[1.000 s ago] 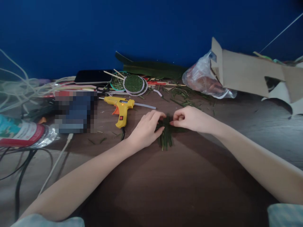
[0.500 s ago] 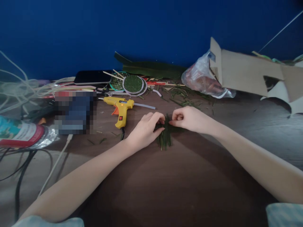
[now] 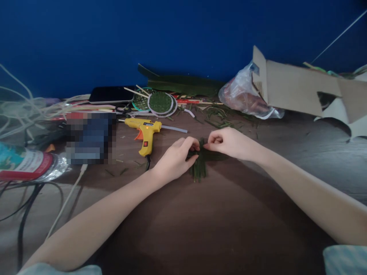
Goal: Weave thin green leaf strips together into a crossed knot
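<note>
A small bundle of crossed dark green leaf strips [image 3: 200, 168] lies on the brown table. My left hand [image 3: 175, 159] rests on its left side, fingers curled and pressing the strips down. My right hand [image 3: 229, 143] is closed in a pinch on the strips at the bundle's upper right. The two hands almost touch above the bundle, and most of its middle is hidden under the fingers.
A yellow glue gun [image 3: 146, 131] lies left of the hands. Behind it are woven green discs [image 3: 159, 102], a phone [image 3: 111, 94], long leaves [image 3: 183, 86], cut scraps, a plastic bag [image 3: 243, 95] and cardboard [image 3: 301, 89]. A bottle [image 3: 25, 162] and cables [image 3: 28, 202] lie at the left.
Hardly anything has moved. Both hands stay on the green strips, with only slight finger shifts, and the view has drifted a little.
</note>
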The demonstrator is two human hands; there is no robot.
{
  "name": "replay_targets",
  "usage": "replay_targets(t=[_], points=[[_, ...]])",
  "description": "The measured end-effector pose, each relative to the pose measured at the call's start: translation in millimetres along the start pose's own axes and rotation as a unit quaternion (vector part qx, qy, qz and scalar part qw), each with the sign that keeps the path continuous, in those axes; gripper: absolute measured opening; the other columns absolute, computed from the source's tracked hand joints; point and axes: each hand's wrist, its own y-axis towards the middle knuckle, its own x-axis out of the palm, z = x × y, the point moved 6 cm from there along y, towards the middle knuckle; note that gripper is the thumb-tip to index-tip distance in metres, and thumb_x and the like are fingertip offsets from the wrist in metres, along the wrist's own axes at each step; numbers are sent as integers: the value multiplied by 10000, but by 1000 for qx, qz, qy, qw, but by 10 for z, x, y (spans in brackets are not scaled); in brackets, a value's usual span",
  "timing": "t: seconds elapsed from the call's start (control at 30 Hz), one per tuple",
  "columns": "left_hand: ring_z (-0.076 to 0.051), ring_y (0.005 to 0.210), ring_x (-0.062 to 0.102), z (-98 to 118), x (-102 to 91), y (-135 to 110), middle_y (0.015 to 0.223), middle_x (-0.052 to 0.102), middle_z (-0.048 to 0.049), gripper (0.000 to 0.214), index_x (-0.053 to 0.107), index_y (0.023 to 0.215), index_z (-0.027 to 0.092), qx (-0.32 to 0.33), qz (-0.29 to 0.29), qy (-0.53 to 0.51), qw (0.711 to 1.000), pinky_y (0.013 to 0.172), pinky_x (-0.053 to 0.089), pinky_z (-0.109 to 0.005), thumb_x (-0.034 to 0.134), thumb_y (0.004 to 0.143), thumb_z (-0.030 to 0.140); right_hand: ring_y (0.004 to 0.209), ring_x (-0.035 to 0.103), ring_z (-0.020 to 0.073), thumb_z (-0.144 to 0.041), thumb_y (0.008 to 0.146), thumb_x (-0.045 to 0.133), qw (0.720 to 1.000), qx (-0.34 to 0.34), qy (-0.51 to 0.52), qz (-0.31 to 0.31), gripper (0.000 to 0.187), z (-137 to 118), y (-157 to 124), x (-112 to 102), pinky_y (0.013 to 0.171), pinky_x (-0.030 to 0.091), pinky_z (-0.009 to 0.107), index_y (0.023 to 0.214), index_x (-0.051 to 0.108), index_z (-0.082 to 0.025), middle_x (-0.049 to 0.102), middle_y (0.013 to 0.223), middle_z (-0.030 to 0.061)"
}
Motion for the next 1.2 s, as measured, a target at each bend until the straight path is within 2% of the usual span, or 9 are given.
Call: replay_targets(t=[0.17, 0.37, 0.57, 0.63, 0.73, 0.87, 0.97, 1.2], points=[[-152, 829, 542, 25, -4, -8, 894, 576, -22, 237, 444, 938, 178, 24, 2, 18, 1000, 734, 462, -281, 562, 768, 63, 513, 424, 100, -484, 744, 563, 998, -11, 52, 23, 326, -21, -11, -41, 490, 274, 252, 629, 571, -179, 522, 563, -14], [-188, 856, 507, 102, 11, -9, 922, 586, -45, 169, 502, 985, 168, 85, -17, 76, 993, 769, 449, -320, 498, 830, 98, 498, 400, 90, -492, 777, 531, 989, -23, 144, 30, 343, -72, -32, -22, 508, 272, 259, 694, 607, -168, 489, 546, -26], [-191, 884, 507, 87, 27, -7, 946, 584, -47, 194, 533, 1018, 174, 84, -26, 76, 993, 800, 448, -324, 489, 841, 106, 481, 382, 84, -473, 837, 456, 975, -64, 211, 6, 349, -147, -46, 51, 512, 283, 253, 765, 600, -164, 433, 511, -47], [-187, 871, 512, 74, 22, -6, 928, 587, -48, 167, 529, 990, 163, 77, -19, 69, 994, 786, 455, -318, 507, 833, 113, 511, 409, 95, -472, 873, 383, 970, -88, 224, 23, 386, -159, -41, 27, 537, 305, 257, 814, 611, -165, 446, 527, -38], [-183, 855, 521, 59, 18, -6, 911, 592, -43, 156, 506, 965, 162, 66, -11, 64, 996, 762, 463, -316, 521, 819, 107, 561, 442, 110, -384, 872, 404, 973, -101, 197, 68, 297, -124, -24, -29, 564, 321, 262, 816, 604, -172, 488, 584, -21], [-174, 851, 538, 47, 13, 1, 908, 589, -38, 197, 470, 937, 166, 51, -2, 50, 997, 750, 471, -307, 550, 783, 73, 661, 454, 139, -206, 754, 559, 985, -139, 52, 86, 56, -117, -16, -9, 627, 344, 270, 794, 590, -181, 507, 655, -8], [-174, 867, 546, 28, 12, 6, 910, 587, -36, 239, 451, 943, 169, 38, 4, 39, 999, 763, 474, -313, 574, 765, 68, 742, 454, 164, -173, 726, 597, 980, -178, -40, 78, 99, -151, -29, 41, 694, 357, 287, 824, 582, -177, 512, 708, 8], [-163, 868, 561, -26, 21, -3, 910, 584, -27, 294, 438, 969, 183, 4, 2, 8, 1000, 763, 486, -307, 600, 753, 67, 725, 457, 165, -219, 718, 628, 983, -159, -62, 73, 116, -147, -25, 39, 671, 356, 284, 789, 545, -181, 514, 709, 8]])
